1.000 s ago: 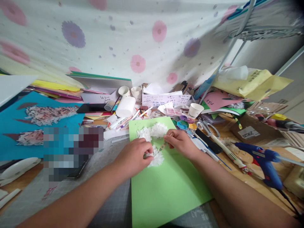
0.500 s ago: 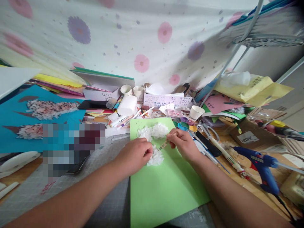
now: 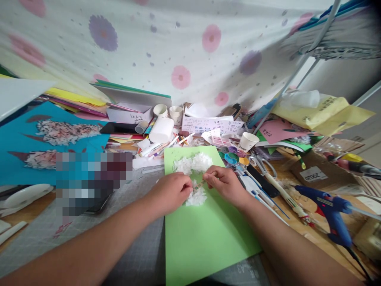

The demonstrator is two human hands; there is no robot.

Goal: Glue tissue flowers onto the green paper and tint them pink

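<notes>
A light green sheet (image 3: 208, 242) lies at the middle of the table, with fluffy white paper tufts (image 3: 196, 162) on its upper part and another white tuft (image 3: 197, 197) lower down. Beside the lower tuft, my left hand (image 3: 175, 190) has its fingers pinched together; whatever they hold is hidden. My right hand (image 3: 224, 182) grips a thin patterned stick (image 3: 203, 182), whose lower end points into the lower tuft near my left fingertips.
Right of the sheet are paint pots (image 3: 231, 158), scissors (image 3: 262, 163), brushes and a blue glue gun (image 3: 330, 210). Paper cups (image 3: 248, 141) and markers stand or lie behind. At left, blue paper (image 3: 74, 147) bears shredded-paper shapes; a grey cutting mat (image 3: 133, 234) lies underneath.
My right hand has moved slightly left and down, closer to my left hand, with the stick lower at the tuft. The whole view has shifted a little.
</notes>
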